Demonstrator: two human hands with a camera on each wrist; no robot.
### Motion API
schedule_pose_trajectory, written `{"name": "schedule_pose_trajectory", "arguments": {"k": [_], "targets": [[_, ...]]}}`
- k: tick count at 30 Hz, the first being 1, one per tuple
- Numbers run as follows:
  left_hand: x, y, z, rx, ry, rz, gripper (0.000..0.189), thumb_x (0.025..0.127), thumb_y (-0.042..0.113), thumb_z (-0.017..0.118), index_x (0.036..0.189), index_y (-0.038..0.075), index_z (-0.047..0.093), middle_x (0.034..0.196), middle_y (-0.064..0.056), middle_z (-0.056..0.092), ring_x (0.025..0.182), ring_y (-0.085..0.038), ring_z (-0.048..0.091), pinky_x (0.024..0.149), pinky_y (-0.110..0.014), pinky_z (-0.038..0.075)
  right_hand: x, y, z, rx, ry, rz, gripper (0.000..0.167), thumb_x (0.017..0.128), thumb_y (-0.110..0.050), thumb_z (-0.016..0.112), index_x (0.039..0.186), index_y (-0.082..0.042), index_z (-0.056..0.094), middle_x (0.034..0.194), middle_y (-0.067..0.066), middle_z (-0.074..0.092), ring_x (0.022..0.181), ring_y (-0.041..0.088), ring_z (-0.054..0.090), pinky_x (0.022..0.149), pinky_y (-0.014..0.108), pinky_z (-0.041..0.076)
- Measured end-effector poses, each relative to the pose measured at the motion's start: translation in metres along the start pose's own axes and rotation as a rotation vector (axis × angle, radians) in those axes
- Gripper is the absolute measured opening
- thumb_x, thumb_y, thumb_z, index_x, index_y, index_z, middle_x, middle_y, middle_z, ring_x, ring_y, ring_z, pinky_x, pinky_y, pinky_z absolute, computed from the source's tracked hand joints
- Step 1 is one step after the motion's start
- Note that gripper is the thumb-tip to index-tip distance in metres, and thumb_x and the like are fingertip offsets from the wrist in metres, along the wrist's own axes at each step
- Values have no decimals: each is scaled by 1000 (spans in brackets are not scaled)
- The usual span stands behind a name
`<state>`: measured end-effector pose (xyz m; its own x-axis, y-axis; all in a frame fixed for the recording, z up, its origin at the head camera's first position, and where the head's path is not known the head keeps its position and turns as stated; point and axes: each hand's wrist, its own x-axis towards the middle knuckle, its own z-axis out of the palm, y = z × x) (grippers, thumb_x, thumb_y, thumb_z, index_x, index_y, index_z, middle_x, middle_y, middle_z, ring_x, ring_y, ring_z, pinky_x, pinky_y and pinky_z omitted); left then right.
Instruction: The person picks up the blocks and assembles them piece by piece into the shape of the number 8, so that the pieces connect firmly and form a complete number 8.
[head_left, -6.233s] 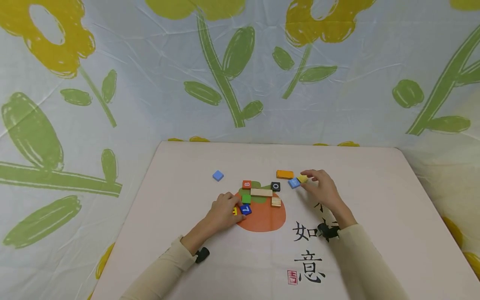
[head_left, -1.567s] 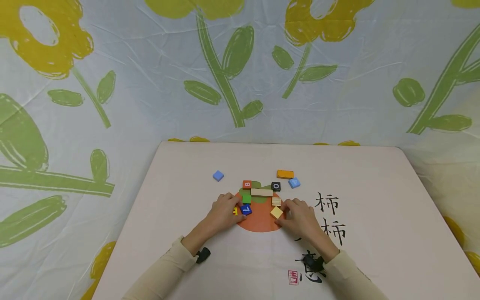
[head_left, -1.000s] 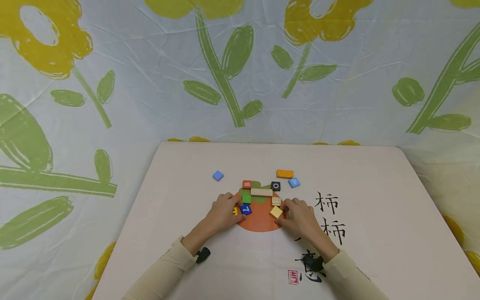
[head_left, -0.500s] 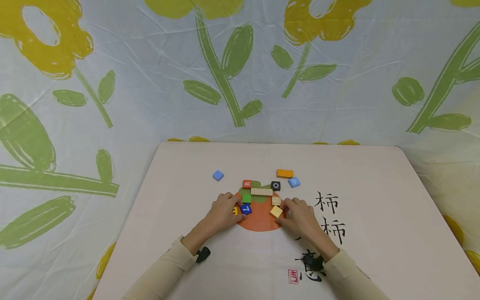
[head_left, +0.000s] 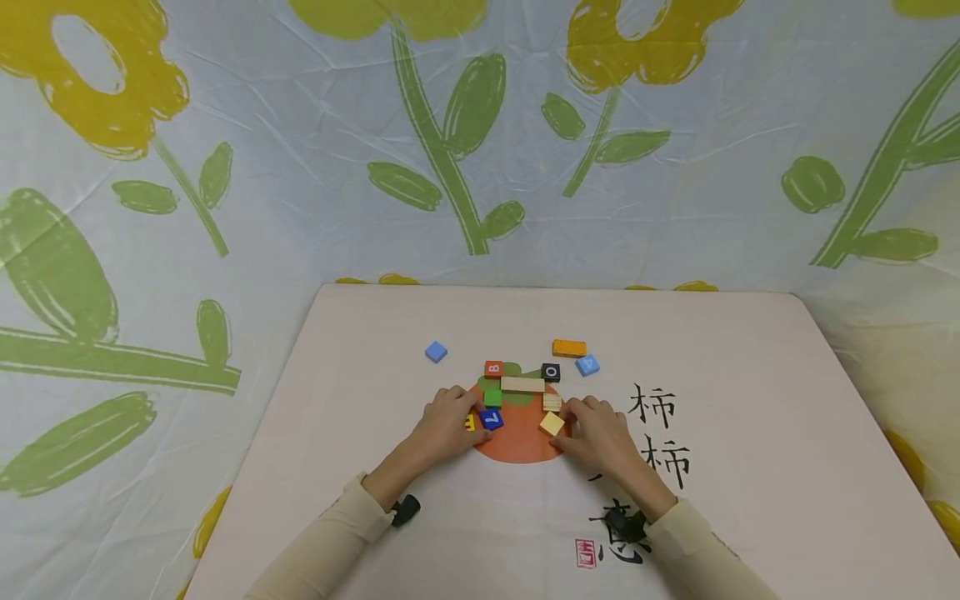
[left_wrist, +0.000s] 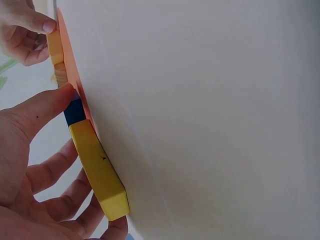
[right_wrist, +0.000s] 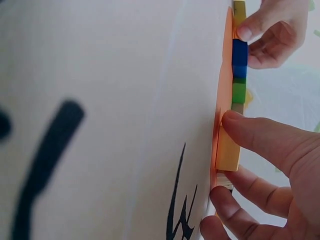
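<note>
My left hand (head_left: pixel 442 427) pinches a blue block (head_left: pixel 491 418) marked 7 between thumb and fingers. A yellow letter block (left_wrist: pixel 99 170) lies against it, mostly covered by that hand in the head view. On the right, my right hand (head_left: pixel 600 433) pinches a pale yellow block (head_left: pixel 552 425) by opposite corners, thumb on the near side. These blocks lie on an orange persimmon print (head_left: pixel 517 446). Behind them sit a green block (head_left: pixel 492 398), a wood-grain block (head_left: pixel 551 402), a long pale wooden block (head_left: pixel 522 384), a red B block (head_left: pixel 493 368) and a black O block (head_left: pixel 551 372).
Farther back lie an orange oblong block (head_left: pixel 570 348), a light blue block with a white mark (head_left: pixel 588 365) and a plain light blue block (head_left: pixel 436 352). Black brush characters (head_left: pixel 652 404) mark the pale tabletop (head_left: pixel 765 400). A flowered cloth (head_left: pixel 300 167) hangs behind.
Since the earliest frame, my right hand has brought the pale yellow block from beside the marked light blue block to just in front of the wood-grain one. Both hands have stayed nearly still since.
</note>
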<state>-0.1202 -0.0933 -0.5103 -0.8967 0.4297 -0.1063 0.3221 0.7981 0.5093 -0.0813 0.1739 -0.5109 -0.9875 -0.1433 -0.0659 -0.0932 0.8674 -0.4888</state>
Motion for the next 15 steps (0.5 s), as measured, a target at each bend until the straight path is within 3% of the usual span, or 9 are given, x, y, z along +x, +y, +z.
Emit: {"name": "schedule_pose_trajectory", "arguments": {"k": [15], "targets": [[-11,-6,-5,3,30,0,46,82,41,82,115,11,69,113,-5,58,102,-22,50,83,-38,47,0,-1,-1,-25,-4,7,35,78,-32,87,98,-14,65,87,0,54,82,23,48,74,44,36]]}}
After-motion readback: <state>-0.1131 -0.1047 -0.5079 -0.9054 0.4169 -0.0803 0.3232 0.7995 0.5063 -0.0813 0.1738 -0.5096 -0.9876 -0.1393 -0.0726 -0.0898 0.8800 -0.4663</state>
